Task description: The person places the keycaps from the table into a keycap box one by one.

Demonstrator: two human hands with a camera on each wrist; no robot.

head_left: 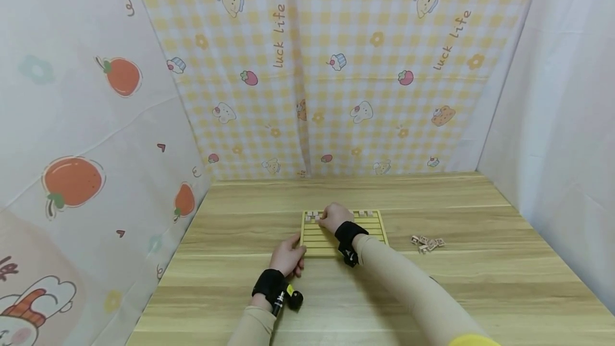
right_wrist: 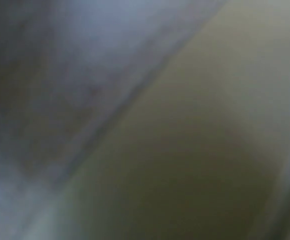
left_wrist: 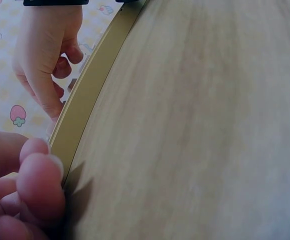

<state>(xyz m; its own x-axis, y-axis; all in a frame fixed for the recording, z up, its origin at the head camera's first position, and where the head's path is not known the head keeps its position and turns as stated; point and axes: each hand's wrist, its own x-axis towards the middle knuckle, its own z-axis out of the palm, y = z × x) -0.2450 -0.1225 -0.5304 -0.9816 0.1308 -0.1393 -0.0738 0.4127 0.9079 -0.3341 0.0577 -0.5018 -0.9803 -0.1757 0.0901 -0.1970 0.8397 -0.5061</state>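
Note:
A yellow slotted board [head_left: 319, 238] lies on the table, crossed by parallel ridges. Small pale tiles [head_left: 308, 218] with marks on them stand in its upper left rows, and two more tiles [head_left: 365, 213] are at its upper right. My right hand [head_left: 338, 217] reaches over the board and pinches a small tile at the second row; the fingers hide most of it. At the front left corner my left hand [head_left: 286, 257] grips the board. The left wrist view shows its fingertips [left_wrist: 42, 182] against the board's yellow side [left_wrist: 87, 95].
Several loose tiles [head_left: 428, 243] lie in a small pile on the wooden table [head_left: 485, 260], right of the board. A patterned cloth [head_left: 336, 138] hangs behind the table, with pale cloth walls at both sides. The right wrist view is blurred.

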